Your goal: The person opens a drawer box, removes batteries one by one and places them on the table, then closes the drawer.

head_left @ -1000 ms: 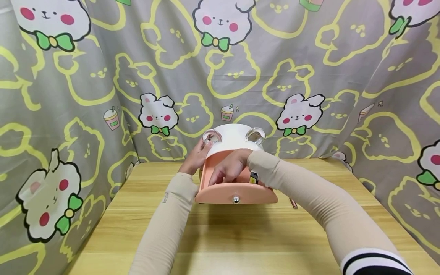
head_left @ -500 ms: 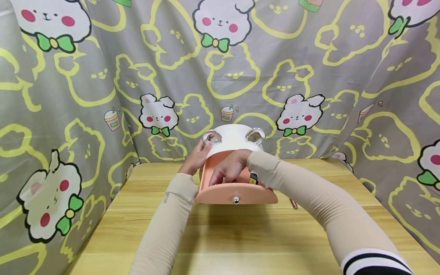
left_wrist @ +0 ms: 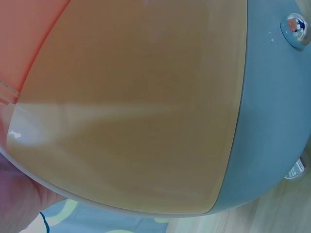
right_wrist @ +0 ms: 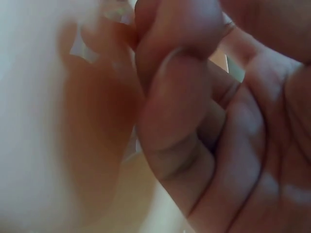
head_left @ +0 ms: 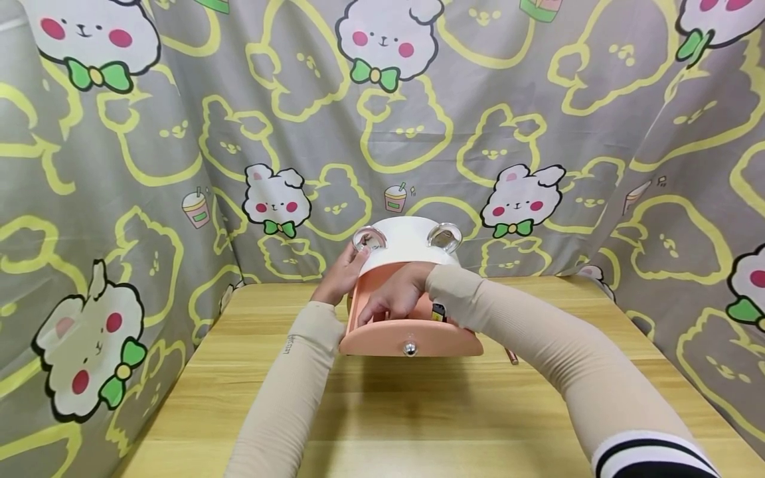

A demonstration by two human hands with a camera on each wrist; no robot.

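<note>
A small drawer cabinet [head_left: 406, 240] with a white top and silver ring ears stands on the table. Its pink drawer [head_left: 382, 339], with a silver ball knob, is pulled out. My left hand [head_left: 339, 275] holds the cabinet's left side, thumb beside the left ear; its other fingertips are hidden. Inside the drawer is my right hand [head_left: 397, 295], fingers bent down toward the front left corner. In the right wrist view its fingers [right_wrist: 177, 102] are curled; whether they pinch anything is hidden. A small black-and-yellow item [head_left: 439, 312] stands in the drawer near the right wrist.
Below the pink drawer, the left wrist view shows a yellow-orange front [left_wrist: 131, 126] and a blue front [left_wrist: 272, 107] with a silver knob. A thin pinkish stick [head_left: 511, 356] lies right of the cabinet on the wooden table [head_left: 406, 411]. A patterned curtain [head_left: 412, 153] encloses the back and sides.
My right hand has shifted slightly left inside the drawer. The black-and-yellow item sits a little lower and further left. My left hand stays where it was.
</note>
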